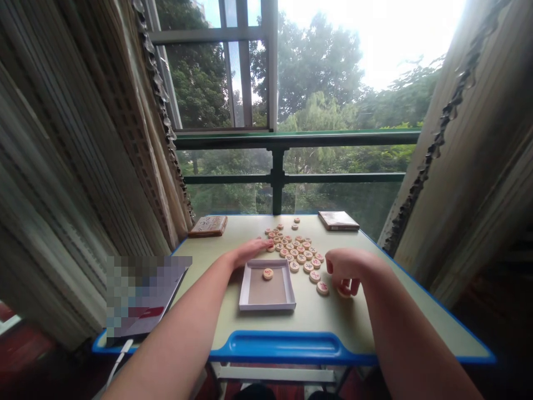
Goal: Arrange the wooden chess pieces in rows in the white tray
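Note:
Many round Chinese chess pieces (301,258) with red or dark characters lie loosely spread on the table. My left hand (250,252) reaches to the left side of this group, fingers stretched out, its fingertips at a piece (270,248). My right hand (347,268) is bent downward at the right of the group, fingers closed over a chess piece (343,292) on the tabletop; the hand partly hides that piece. Between my forearms sits a shallow white box tray (245,304) with one red-marked piece (268,273) inside.
The pale table (400,328) has a blue edge and a blue front groove (285,344). A brown box (208,226) stands back left, another flat box (338,220) back right. At the left lies a tablet-like device (166,297) with a white cable (120,355). Curtains flank the window.

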Motion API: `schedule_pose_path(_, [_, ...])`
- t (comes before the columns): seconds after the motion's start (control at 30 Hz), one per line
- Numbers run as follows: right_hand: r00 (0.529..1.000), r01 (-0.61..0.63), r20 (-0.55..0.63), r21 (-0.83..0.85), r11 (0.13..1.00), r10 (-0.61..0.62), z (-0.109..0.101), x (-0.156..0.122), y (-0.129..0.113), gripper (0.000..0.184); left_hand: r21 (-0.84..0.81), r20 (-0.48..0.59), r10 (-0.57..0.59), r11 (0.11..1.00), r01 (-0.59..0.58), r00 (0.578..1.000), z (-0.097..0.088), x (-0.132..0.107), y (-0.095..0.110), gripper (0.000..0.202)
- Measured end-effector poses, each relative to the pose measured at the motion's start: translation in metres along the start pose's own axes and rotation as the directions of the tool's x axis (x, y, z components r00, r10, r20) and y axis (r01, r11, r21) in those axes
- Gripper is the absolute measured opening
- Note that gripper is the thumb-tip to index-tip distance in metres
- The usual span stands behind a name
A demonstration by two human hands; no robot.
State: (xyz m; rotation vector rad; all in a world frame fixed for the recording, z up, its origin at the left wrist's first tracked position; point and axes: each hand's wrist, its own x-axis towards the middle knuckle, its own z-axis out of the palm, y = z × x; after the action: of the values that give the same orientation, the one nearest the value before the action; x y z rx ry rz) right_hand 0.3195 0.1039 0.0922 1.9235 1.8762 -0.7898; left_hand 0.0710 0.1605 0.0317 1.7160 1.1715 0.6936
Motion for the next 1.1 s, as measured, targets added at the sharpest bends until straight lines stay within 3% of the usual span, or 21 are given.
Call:
schedule_pose_path(0.1, [0.995, 0.007, -0.104, -0.006, 1.000, -0.007, -0.002, 0.001, -0.002, 0.027, -0.039, 0.021, -0.080, 0.996, 0.081, 0.997, 0.000, -0.008, 0.010, 0.055])
schedule_pose_path(0.2, [0.978, 0.025, -0.207, -0.048, 0.999, -0.035, -0.004, -0.001, -0.007, 0.019, -0.058, 0.055, -0.075, 0.995, 0.078, 0.996, -0.003, -0.012, 0.014, 0.050])
schedule_pose_path(0.33, [0.950, 0.114, -0.282, -0.078, 0.990, -0.131, -0.003, 0.000, -0.010, 0.037, 0.074, 0.103, -0.092, 0.994, 0.085, 0.990, -0.007, -0.012, 0.012, 0.056])
schedule_pose_path(0.5, [0.987, 0.077, -0.144, 0.052, 0.996, -0.068, 0.002, 0.004, -0.005, 0.062, 0.224, 0.128, -0.077, 0.973, 0.047, 0.989, -0.005, -0.017, 0.013, 0.068])
schedule_pose_path(0.67, [0.990, 0.115, -0.087, 0.055, 0.992, -0.110, 0.004, -0.002, -0.010, 0.049, 0.362, 0.153, -0.007, 0.931, -0.050, 0.988, -0.001, -0.020, 0.014, 0.072])
schedule_pose_path(0.77, [0.985, 0.168, -0.055, 0.048, 0.985, -0.165, 0.005, -0.008, -0.015, 0.052, 0.363, 0.168, 0.000, 0.930, -0.062, 0.986, -0.001, -0.017, 0.011, 0.069])
schedule_pose_path(0.93, [0.989, 0.144, -0.042, 0.029, 0.989, -0.143, 0.006, -0.008, -0.016, 0.079, 0.213, 0.187, -0.010, 0.976, -0.031, 0.982, -0.005, -0.013, 0.007, 0.063])
schedule_pose_path(1.0, [0.989, 0.129, -0.073, 0.046, 0.991, -0.125, 0.005, -0.004, -0.015, 0.073, 0.175, 0.185, -0.027, 0.984, -0.006, 0.982, -0.005, -0.014, 0.008, 0.069])
schedule_pose_path(1.1, [0.987, 0.134, -0.094, 0.055, 0.990, -0.128, 0.003, 0.001, -0.015, 0.055, 0.272, 0.168, -0.014, 0.962, -0.033, 0.986, -0.006, -0.017, 0.012, 0.077])
